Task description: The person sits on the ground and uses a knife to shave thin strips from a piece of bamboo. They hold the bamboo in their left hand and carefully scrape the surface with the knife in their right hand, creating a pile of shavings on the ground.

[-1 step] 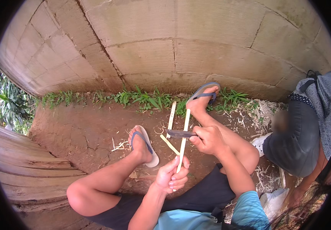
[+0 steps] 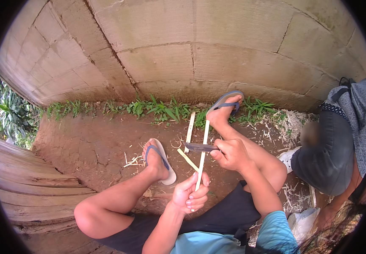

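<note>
My left hand (image 2: 190,194) is closed around the lower end of a long pale strip of split wood or bamboo (image 2: 201,163), which slants up and away from me. A dark-bladed knife (image 2: 200,147) lies across the strip about midway along it, its blade pointing left. My right hand (image 2: 232,154) grips the knife's handle, which the fingers hide. Touching or just behind the strip, above my left hand, is a shorter pale piece (image 2: 187,159); whether it is attached I cannot tell. Beyond the blade another flat pale strip (image 2: 189,127) rests on the ground.
Reddish bare soil (image 2: 94,139) runs up to a block wall (image 2: 234,63) fringed with green weeds (image 2: 166,109). Pale shavings (image 2: 134,160) lie beside my left sandal (image 2: 166,169). Wooden boards (image 2: 34,182) stand at left. A person in dark trousers (image 2: 325,156) crouches close on my right.
</note>
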Demonstrator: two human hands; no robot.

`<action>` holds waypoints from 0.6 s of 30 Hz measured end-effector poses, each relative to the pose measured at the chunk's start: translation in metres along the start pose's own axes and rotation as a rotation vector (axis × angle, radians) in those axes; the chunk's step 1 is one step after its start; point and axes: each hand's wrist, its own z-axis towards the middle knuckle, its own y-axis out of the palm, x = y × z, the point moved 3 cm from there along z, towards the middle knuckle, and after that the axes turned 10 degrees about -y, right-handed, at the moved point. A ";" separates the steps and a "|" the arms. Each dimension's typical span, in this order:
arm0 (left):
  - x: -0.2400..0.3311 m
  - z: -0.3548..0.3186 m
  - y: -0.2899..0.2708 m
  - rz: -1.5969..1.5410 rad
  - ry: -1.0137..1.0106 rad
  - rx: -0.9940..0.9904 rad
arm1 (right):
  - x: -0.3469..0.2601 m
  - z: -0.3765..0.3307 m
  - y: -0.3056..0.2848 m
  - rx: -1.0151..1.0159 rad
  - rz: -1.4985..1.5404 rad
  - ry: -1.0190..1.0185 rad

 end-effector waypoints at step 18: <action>0.005 0.006 0.000 0.686 0.304 0.656 | -0.013 0.005 0.000 0.107 0.006 0.019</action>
